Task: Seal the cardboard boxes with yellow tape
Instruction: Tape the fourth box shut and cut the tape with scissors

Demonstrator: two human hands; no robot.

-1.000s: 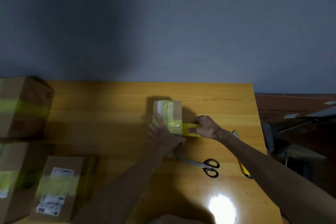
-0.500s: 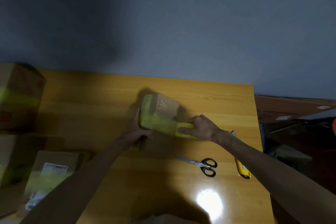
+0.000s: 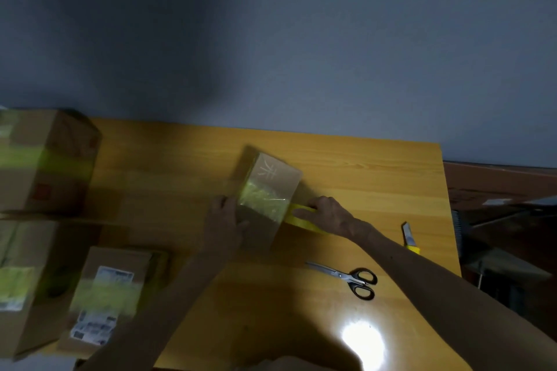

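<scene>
A small cardboard box (image 3: 275,178) stands tilted in the middle of the wooden table (image 3: 361,178), with a band of yellow tape (image 3: 263,199) wrapped over its near face. My left hand (image 3: 224,221) grips the box's left side. My right hand (image 3: 327,214) holds the yellow tape roll (image 3: 301,220) just right of the box, a strip running from the roll onto the box.
Scissors (image 3: 351,278) lie on the table in front of my right arm. A yellow utility knife (image 3: 409,236) lies near the right edge. Three taped cardboard boxes (image 3: 102,295) sit at the left. A lamp glare (image 3: 361,343) marks the near edge.
The box has been turned and tipped from flat to tilted. My left hand moved from its top to its left side. My right hand kept the roll beside it.
</scene>
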